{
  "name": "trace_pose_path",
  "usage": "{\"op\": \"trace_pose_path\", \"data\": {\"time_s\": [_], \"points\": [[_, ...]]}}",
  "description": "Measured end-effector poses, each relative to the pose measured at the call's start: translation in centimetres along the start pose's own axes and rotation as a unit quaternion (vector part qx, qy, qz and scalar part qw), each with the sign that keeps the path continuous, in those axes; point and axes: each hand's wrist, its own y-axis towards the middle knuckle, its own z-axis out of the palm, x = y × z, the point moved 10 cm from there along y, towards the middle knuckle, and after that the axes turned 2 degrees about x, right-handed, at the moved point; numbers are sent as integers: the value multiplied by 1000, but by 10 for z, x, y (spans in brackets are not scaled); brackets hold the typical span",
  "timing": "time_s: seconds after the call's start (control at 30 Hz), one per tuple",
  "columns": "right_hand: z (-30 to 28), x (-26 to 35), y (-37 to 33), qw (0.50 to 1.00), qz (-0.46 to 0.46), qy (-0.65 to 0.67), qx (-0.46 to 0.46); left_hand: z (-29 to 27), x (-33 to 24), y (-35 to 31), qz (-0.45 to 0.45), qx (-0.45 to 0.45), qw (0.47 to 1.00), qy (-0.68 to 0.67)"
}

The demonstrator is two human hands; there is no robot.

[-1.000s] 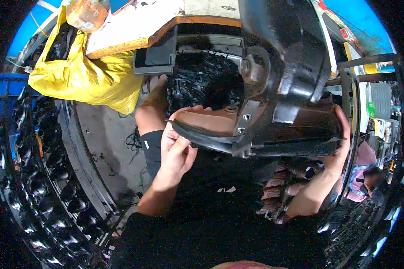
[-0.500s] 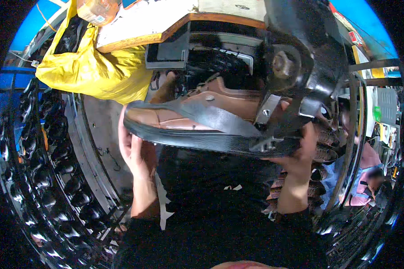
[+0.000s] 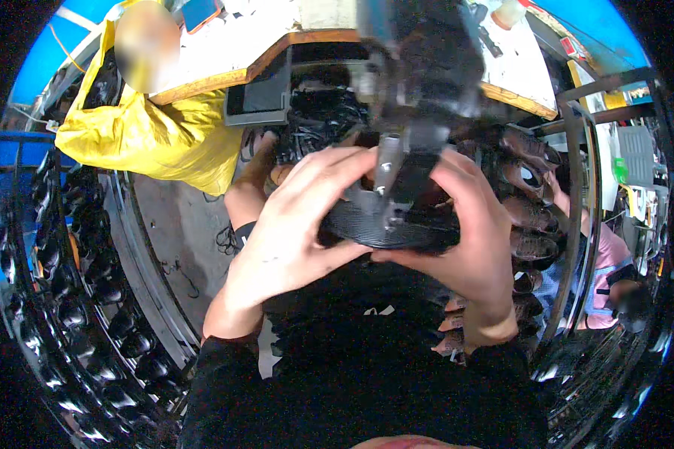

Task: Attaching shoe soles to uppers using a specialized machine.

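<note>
A brown shoe with a thick black ribbed sole (image 3: pixel 352 228) is turned end-on at a black machine head (image 3: pixel 427 75). Most of its upper is hidden by my hands and the machine. My left hand (image 3: pixel 288 224) wraps its left side, fingers over the top and thumb under the sole. On the opposite side my right hand (image 3: pixel 475 221) grips it the same way, the two thumbs nearly meeting below. A metal bracket (image 3: pixel 387 168) on the machine comes down against the shoe between my hands. The machine head is blurred.
Behind is a white worktop with a wooden edge (image 3: pixel 236 75). A yellow bag (image 3: pixel 150 146) and a grey bin (image 3: pixel 256 101) stand at left. Racks of dark shiny shoes (image 3: pixel 71 247) line the far left. Brown shoes (image 3: pixel 532 217) are stacked at right, near another person in pink (image 3: pixel 610 262).
The shoe has swung from side-on to end-on. My hands have moved inward from its two ends and now close around it. The machine head appears farther left.
</note>
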Motion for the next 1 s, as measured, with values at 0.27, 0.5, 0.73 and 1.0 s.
{"op": "trace_pose_path", "data": {"time_s": [0.27, 0.5, 0.73, 1.0], "points": [[69, -79, -51, 968, 33, 238, -66, 29, 43, -34, -109, -100, 950, -274], [132, -141, -103, 909, 125, 398, 13, 65, 71, -63, -129, -174, 851, -478], [68, -155, -129, 975, 79, 209, -1, 95, 83, -72, -248, -204, 774, -546], [-42, -125, -102, 997, -13, 80, -19, 100, 70, -72, -119, -221, 735, -630]]}}
